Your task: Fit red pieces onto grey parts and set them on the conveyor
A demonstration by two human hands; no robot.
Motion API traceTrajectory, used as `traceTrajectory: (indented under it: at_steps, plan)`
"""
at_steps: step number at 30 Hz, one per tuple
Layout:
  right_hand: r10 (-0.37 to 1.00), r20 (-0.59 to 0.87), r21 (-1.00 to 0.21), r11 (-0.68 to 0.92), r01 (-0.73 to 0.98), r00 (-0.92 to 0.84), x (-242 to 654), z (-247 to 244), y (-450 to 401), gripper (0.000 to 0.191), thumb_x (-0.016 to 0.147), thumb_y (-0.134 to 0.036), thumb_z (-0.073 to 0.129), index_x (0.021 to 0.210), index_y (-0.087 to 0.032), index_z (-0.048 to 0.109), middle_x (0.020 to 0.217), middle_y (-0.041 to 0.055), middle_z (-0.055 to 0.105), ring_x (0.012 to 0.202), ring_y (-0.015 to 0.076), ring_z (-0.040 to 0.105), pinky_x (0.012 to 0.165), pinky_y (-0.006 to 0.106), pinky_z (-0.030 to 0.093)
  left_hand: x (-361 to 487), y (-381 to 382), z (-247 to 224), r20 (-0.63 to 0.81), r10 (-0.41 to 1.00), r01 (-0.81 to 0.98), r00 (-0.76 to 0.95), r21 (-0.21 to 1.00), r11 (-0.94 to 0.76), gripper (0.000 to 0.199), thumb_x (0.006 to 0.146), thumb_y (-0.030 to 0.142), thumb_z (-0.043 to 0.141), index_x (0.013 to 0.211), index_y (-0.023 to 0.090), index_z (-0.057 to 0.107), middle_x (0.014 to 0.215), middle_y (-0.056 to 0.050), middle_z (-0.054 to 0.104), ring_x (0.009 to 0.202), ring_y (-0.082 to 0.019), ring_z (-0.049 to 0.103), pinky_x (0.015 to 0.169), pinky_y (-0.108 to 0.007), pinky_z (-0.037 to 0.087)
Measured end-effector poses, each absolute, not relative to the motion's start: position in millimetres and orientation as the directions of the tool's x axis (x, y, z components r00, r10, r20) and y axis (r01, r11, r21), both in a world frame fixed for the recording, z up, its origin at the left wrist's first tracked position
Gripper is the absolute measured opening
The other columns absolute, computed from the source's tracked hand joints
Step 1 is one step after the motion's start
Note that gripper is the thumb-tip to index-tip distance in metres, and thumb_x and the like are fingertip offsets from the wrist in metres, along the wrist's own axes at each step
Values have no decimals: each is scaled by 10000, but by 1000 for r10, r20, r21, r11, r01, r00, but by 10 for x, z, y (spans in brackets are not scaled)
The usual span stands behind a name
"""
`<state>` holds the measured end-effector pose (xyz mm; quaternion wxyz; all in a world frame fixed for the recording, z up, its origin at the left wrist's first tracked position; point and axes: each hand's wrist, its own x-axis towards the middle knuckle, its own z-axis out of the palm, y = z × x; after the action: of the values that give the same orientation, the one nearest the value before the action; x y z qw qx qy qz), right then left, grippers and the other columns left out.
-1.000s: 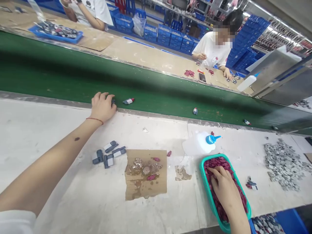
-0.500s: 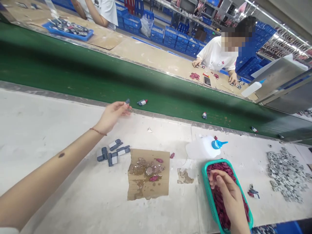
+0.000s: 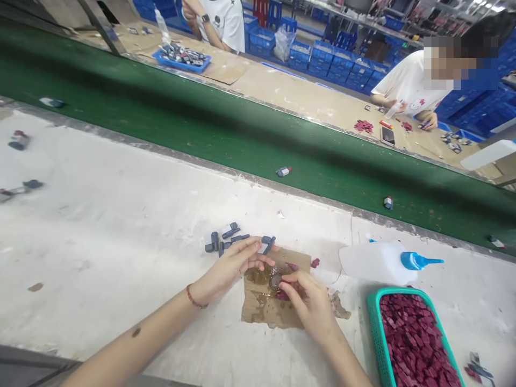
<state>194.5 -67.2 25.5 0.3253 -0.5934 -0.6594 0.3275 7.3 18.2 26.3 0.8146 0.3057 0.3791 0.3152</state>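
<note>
My left hand (image 3: 237, 262) holds a grey and white piece (image 3: 266, 245) between thumb and fingers, above the top edge of a cardboard sheet (image 3: 270, 313). My right hand (image 3: 304, 293) is pinched over the cardboard, its fingertips beside a round metal cap (image 3: 276, 281) in wet, clear liquid. What those fingertips hold is too small to make out. Dark red bits lie on the cardboard near them. Several grey pieces (image 3: 215, 242) lie just behind my left hand. To the right is a green basket (image 3: 374, 322) full of dark red parts (image 3: 415, 338).
A white bottle with a blue nozzle (image 3: 374, 262) lies behind the basket. A green belt (image 3: 226, 145) crosses beyond the table, carrying a few pieces. Across it, two people work at a bench (image 3: 282, 91) with a blue tray (image 3: 181, 62). More pieces lie at far left.
My left hand has come from the belt's edge to the cardboard with a grey and white piece. My right hand has left the basket for the metal cap. The view has shifted left.
</note>
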Motion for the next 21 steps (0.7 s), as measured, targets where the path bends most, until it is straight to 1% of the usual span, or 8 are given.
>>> traceTrajectory:
  at_steps: [2,4,8,11,13,15,18,21]
  plan:
    - [979,83,-763,182,620,-185,1912,222,-619,259,995,-315,460,835,-206,631,703,27,648,633,163,608,575,253,470,66,148,228,-408,751,-257,519,764,592,366,740,481,767,866,157,655,1030,-104,714,799,-194,686,693,-283,501]
    - [963,110,-706,250,663,-245,1900,201,-591,277,1007,-287,430,807,-216,608,673,18,615,616,169,592,567,261,453,66,131,198,-386,753,-205,533,804,558,357,747,466,764,874,159,632,1000,-100,725,757,-181,678,671,-279,496]
    - [949,119,-646,298,703,-294,1890,183,-587,265,1005,-244,417,799,-226,582,677,18,606,600,180,585,549,272,440,84,107,153,-362,775,-176,518,842,511,381,750,491,755,896,184,583,917,-74,741,714,-168,667,640,-269,491]
    - [944,134,-630,317,709,-303,1877,177,-594,263,1009,-234,400,819,-226,581,697,24,618,617,180,597,566,273,454,95,88,146,-344,811,-187,474,861,474,387,741,494,762,920,186,611,923,-68,737,795,-181,667,706,-273,499]
    - [939,143,-621,330,711,-312,1873,178,-593,265,1011,-230,393,829,-227,585,692,22,615,616,177,597,569,271,457,94,81,157,-310,837,-191,451,883,430,360,734,477,771,895,176,657,932,-71,732,863,-197,657,781,-287,498]
    - [934,146,-612,345,712,-327,1875,181,-588,264,1011,-225,392,829,-227,584,678,19,608,605,175,592,563,270,455,84,78,173,-284,854,-191,435,898,396,323,726,456,781,849,170,694,924,-69,728,886,-207,645,816,-295,491]
    - [930,165,-608,357,709,-328,1872,178,-582,256,1010,-223,399,830,-225,581,678,21,610,607,177,594,558,267,453,66,80,185,-310,852,-202,423,884,422,297,702,427,807,825,172,718,875,-58,730,845,-200,638,796,-295,496]
    - [934,194,-620,353,701,-299,1857,163,-585,244,1007,-221,409,846,-218,592,682,27,618,611,178,601,556,267,454,56,83,168,-380,820,-273,429,811,518,324,658,405,849,846,174,723,857,-52,736,831,-185,651,802,-284,504]
